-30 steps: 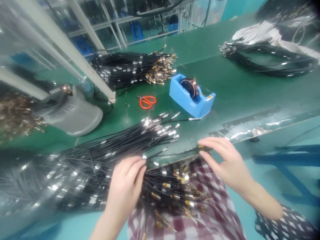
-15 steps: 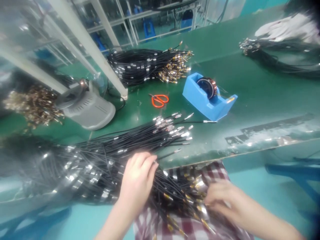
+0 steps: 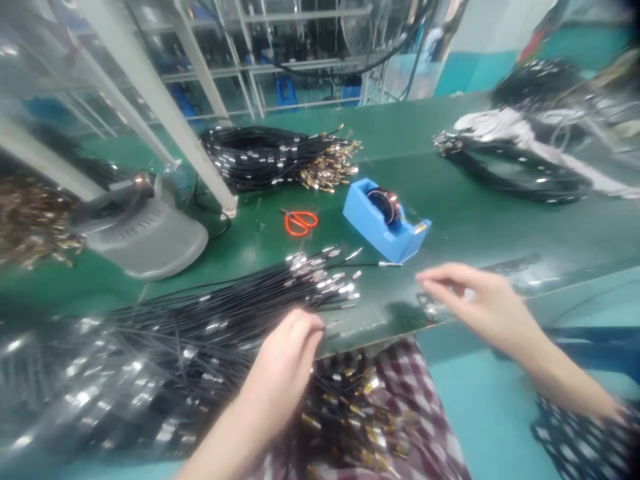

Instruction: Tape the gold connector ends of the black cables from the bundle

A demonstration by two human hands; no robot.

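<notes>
A big bundle of thin black cables (image 3: 210,313) with silver ends lies across the green table (image 3: 490,220) and hangs over its front edge onto a checked cloth (image 3: 400,407) on my lap. My left hand (image 3: 285,367) rests on the bundle at the table edge, fingers curled around some cables. My right hand (image 3: 475,300) is raised over the table's front edge to the right, fingertips pinched together; what they hold is blurred.
A blue tape dispenser (image 3: 385,220) and orange scissors (image 3: 300,222) lie beyond the bundle. Another coil of cables with gold ends (image 3: 280,157) sits further back, and a black coil (image 3: 515,173) at the far right. A grey lamp base (image 3: 145,233) stands at the left by a white post (image 3: 165,113).
My right hand has risen from the cable ends on my lap to above the table's front edge. My left hand has stayed on the bundle. The view has shifted slightly.
</notes>
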